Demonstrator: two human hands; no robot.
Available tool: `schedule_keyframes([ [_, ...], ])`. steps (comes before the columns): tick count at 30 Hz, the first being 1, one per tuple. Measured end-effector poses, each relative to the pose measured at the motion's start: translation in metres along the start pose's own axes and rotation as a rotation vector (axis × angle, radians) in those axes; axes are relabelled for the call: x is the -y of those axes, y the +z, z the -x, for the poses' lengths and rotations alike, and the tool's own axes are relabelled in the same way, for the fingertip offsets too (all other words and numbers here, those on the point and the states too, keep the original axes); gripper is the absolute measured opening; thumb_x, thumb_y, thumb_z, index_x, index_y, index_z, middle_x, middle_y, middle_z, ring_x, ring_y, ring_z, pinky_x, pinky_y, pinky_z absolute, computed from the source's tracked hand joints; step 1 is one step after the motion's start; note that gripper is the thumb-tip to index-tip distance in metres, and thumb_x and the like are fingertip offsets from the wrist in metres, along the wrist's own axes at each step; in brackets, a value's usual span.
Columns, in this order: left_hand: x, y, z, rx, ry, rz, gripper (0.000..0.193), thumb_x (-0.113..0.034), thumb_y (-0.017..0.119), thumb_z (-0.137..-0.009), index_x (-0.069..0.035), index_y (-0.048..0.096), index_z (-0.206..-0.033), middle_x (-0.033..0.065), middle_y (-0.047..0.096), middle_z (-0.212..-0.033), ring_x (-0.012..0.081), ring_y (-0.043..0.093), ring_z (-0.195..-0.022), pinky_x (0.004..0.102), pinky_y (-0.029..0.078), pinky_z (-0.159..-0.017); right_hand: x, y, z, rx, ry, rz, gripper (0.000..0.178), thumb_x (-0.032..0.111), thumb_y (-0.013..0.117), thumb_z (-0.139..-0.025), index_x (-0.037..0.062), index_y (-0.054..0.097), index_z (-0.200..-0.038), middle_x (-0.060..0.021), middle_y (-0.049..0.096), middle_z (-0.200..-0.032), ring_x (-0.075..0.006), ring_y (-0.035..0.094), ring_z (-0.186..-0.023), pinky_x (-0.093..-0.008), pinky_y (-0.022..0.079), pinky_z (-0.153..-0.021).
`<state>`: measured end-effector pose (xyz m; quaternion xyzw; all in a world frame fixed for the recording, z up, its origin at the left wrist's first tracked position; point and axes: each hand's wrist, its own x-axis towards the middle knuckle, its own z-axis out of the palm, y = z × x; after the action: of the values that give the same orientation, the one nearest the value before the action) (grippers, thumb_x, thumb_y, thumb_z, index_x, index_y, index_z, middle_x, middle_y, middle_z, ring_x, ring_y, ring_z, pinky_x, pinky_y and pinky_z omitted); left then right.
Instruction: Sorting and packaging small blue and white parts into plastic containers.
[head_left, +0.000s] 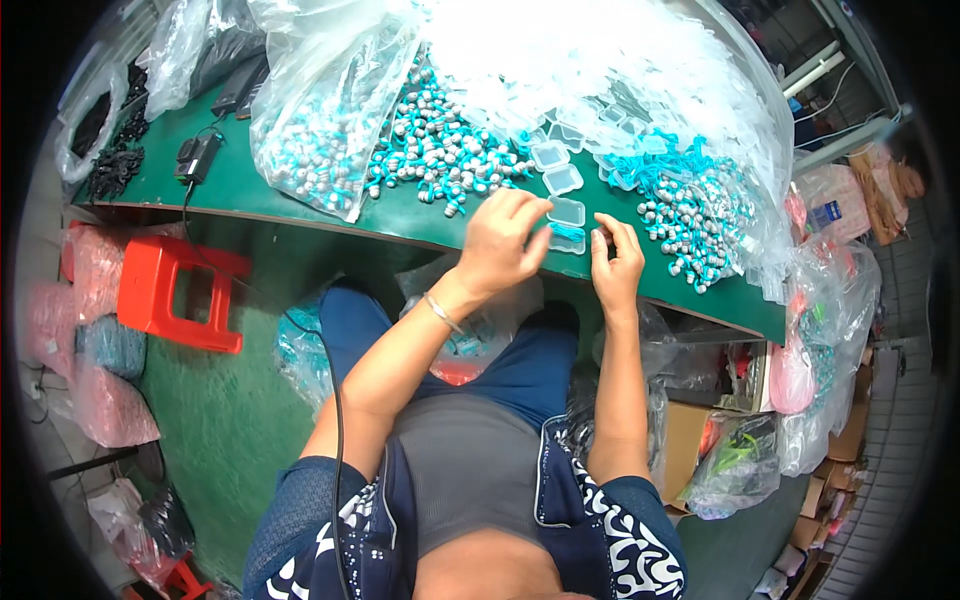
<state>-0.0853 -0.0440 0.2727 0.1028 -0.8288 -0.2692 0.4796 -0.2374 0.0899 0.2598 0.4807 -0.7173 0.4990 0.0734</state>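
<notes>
Clear hinged case [567,211] w/ teal cord [567,232] in near half: lies open on green table [430,228], close to front edge, btwn L grip [500,240] and R grip [618,262]. Runs approx. fore-and-aft along its long axis, i.e. w/ one half away from body, other toward it. From L grip: sits to the right, just beside fingertips, poss. touching, can't tell. From R grip: sits to the left, across small visible gap. Hence nearer to L. At L: curled, w/ thumb and forefinger parted, pinching nothing visible. At R: loosely bent, w/ thumb slightly off fingers, also holding nothing visible, though partly hidden on inner side. Just beyond, roughly in line: another open case [558,167]. Further R: pile of whitish beads [690,230] w/ teal cords. Further L: similar heap [440,140], next to clear bag [340,75] of same. At back: big mass of clear plastic [600,50], washed out by glare.
</notes>
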Motion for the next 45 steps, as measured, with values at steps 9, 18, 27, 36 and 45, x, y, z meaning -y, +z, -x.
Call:
schedule_keyframes([
  [9,0.015,-0.029,0.0,0.205,-0.237,-0.582,0.018,-0.017,0.072,-0.08,-0.007,0.067,-0.095,0.011,0.062,-0.085,0.0298,0.064,-0.083,0.0423,0.051,-0.071,-0.004,0.006,0.004,-0.039,0.059,0.023,0.019,-0.003,0.066,-0.083,0.0038,0.07,-0.1,-0.0078,0.065,-0.088,-0.0176,0.061,-0.068,-0.0306,0.05,-0.064],
  [18,0.011,-0.024,0.005,0.141,-0.135,-0.581,0.022,-0.01,0.073,-0.074,-0.009,0.064,-0.095,0.0088,0.062,-0.087,0.0285,0.063,-0.083,0.0413,0.048,-0.072,-0.003,-0.001,0.003,-0.061,0.04,-0.031,0.019,-0.004,0.066,-0.082,0.0041,0.07,-0.099,-0.0094,0.066,-0.089,-0.0203,0.064,-0.072,-0.0314,0.051,-0.064],
  [27,0.007,-0.027,0.013,0.278,0.032,-0.277,0.022,-0.001,0.069,-0.076,-0.005,0.064,-0.098,0.0097,0.062,-0.094,0.0302,0.063,-0.089,0.0411,0.052,-0.074,-0.041,-0.046,-0.04,-0.121,-0.044,0.713,0.015,0.013,0.067,-0.085,0.0161,0.072,-0.099,-0.0029,0.066,-0.095,-0.0241,0.059,-0.097,-0.046,0.036,-0.09],
  [36,0.016,-0.024,0.013,0.269,-0.085,-0.296,0.017,-0.005,0.068,-0.082,-0.005,0.065,-0.099,0.0094,0.061,-0.089,0.0313,0.064,-0.083,0.042,0.051,-0.071,-0.046,-0.043,-0.049,0.035,-0.145,0.73,0.005,0.015,0.07,-0.081,0.0128,0.071,-0.086,-0.0053,0.068,-0.087,-0.0244,0.062,-0.093,-0.0479,0.035,-0.09],
  [45,0.004,-0.02,0.012,0.236,-0.127,-0.278,0.013,-0.011,0.071,-0.081,-0.008,0.064,-0.092,0.0082,0.06,-0.086,0.0299,0.064,-0.078,0.0415,0.051,-0.067,0.009,-0.018,-0.006,0.046,-0.133,0.037,0.009,0.008,0.074,-0.077,0.0086,0.07,-0.085,-0.0026,0.071,-0.085,-0.023,0.063,-0.082,-0.0366,0.044,-0.077],
])
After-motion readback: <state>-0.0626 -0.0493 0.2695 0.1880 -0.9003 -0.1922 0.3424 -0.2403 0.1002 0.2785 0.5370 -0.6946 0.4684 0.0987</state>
